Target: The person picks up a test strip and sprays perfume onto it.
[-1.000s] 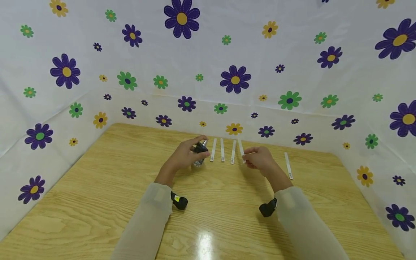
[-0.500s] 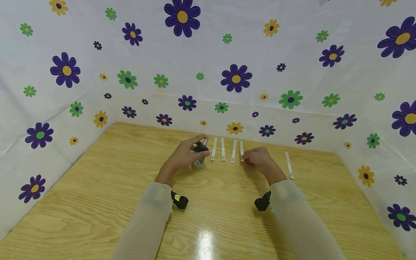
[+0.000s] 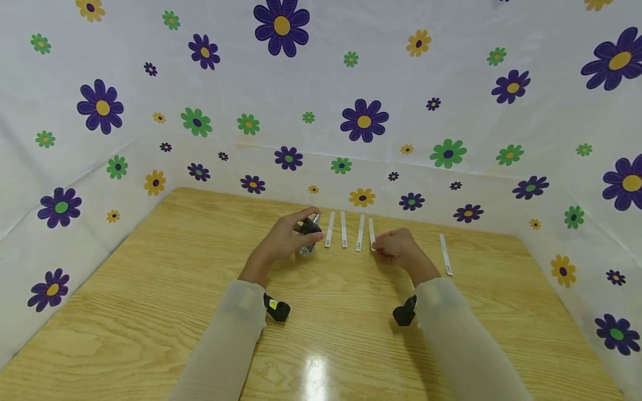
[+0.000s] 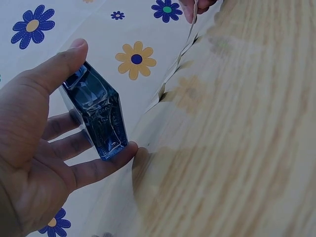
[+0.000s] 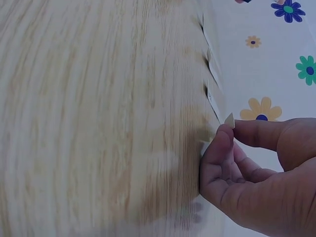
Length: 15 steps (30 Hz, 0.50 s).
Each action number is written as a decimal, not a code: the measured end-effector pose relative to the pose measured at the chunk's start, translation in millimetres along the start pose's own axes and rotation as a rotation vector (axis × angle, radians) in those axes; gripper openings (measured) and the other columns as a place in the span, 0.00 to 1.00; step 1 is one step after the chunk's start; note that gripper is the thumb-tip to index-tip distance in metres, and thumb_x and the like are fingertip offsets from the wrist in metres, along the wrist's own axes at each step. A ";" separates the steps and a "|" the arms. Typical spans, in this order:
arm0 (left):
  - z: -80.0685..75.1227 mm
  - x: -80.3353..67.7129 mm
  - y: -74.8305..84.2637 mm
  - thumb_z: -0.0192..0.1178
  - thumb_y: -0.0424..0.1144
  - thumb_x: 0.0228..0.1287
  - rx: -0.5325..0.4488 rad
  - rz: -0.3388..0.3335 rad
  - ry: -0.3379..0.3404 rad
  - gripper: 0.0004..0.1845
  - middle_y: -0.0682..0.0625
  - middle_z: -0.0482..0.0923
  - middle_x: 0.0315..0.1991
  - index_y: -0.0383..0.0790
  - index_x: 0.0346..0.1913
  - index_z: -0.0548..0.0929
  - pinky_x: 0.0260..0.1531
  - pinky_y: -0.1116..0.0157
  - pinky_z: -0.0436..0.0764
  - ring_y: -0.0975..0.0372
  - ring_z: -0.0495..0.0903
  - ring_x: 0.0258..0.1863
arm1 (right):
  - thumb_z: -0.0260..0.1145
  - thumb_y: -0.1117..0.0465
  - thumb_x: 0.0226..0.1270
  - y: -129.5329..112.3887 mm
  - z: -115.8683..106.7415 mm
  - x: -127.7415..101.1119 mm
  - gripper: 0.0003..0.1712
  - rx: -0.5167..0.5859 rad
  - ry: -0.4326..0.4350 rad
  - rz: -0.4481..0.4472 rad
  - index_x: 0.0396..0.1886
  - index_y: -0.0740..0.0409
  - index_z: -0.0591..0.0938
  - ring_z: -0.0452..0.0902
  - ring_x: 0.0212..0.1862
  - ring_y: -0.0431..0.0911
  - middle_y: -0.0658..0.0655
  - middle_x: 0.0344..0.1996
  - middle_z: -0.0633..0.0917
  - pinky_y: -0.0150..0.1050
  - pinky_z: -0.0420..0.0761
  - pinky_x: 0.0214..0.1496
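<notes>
The left hand (image 3: pixel 286 240) grips a small dark bottle (image 3: pixel 309 233) between thumb and fingers, tilted above the desk (image 3: pixel 175 289) near its far edge. At 3 o'clock from the bottle, four white paper strips lie side by side (near ends toward the person). The right hand (image 3: pixel 398 247) pinches the near end of the rightmost of these strips (image 3: pixel 371 234) between thumb and forefinger. A fifth strip (image 3: pixel 445 254) lies apart at 3 o'clock from the right hand.
</notes>
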<state>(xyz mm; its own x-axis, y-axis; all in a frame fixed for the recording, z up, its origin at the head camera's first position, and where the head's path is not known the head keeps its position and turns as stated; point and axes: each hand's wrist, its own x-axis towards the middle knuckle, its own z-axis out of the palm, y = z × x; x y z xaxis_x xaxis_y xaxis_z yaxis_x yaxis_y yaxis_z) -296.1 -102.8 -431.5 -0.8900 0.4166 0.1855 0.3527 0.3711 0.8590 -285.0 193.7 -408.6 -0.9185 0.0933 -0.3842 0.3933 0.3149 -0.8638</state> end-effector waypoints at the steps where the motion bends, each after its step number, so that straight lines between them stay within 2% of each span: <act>1: -0.1 0.1 0.0 0.68 0.60 0.65 0.002 0.001 0.000 0.31 0.43 0.77 0.62 0.65 0.70 0.74 0.42 0.54 0.85 0.45 0.81 0.53 | 0.64 0.70 0.73 0.0 -0.3 -0.5 0.14 -0.006 -0.003 -0.003 0.55 0.73 0.80 0.79 0.34 0.44 0.58 0.38 0.83 0.35 0.82 0.38; 9: -0.5 -0.3 -0.6 0.68 0.59 0.66 -0.019 -0.012 -0.004 0.31 0.43 0.75 0.64 0.66 0.71 0.73 0.41 0.54 0.86 0.45 0.81 0.54 | 0.65 0.71 0.72 0.1 -3.6 -5.3 0.14 -0.028 -0.032 -0.013 0.53 0.75 0.81 0.79 0.34 0.44 0.60 0.40 0.83 0.34 0.84 0.39; 15: -0.4 -0.6 -0.1 0.68 0.58 0.66 -0.010 -0.006 -0.003 0.31 0.43 0.76 0.64 0.65 0.70 0.73 0.42 0.54 0.86 0.44 0.81 0.53 | 0.62 0.67 0.76 1.7 -12.3 -11.0 0.16 -0.098 -0.082 -0.051 0.57 0.74 0.78 0.79 0.39 0.45 0.62 0.46 0.82 0.36 0.84 0.44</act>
<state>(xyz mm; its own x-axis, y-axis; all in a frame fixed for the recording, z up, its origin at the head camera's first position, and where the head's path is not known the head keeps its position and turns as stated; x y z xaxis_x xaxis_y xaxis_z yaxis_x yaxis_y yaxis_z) -295.8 -103.4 -431.5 -0.8911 0.4170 0.1793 0.3450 0.3655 0.8645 -274.8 204.9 -401.9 -0.9294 -0.0013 -0.3691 0.3364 0.4085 -0.8485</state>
